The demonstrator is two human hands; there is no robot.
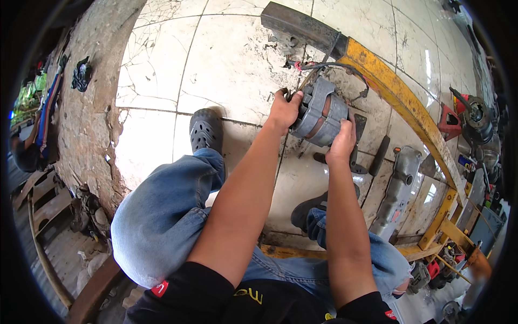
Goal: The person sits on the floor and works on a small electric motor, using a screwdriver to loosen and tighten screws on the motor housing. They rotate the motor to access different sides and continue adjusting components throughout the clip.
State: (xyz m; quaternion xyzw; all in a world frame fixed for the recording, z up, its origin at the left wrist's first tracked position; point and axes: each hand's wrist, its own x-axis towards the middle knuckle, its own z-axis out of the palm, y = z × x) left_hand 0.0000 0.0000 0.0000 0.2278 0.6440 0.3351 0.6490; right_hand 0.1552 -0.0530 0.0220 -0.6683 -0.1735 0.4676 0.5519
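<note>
A grey cast-metal alternator (322,112) with a copper band round its middle is gripped between my hands over the tiled floor. My left hand (284,108) has its fingers closed on the left end, and my right hand (344,140) grips the right end. Black wires (356,73) with red bits lie just beyond it. Beside and partly under my right hand lie a dark flat metal piece (360,129) and a dark handled tool (380,154).
A yellow steel frame (399,86) with a grey end curves round the right. A silver metal cover (399,183) lies inside it. Red and metal tools (450,121) crowd the far right. My feet (206,132) stand on tiles (151,65), bordered left by broken concrete (91,129).
</note>
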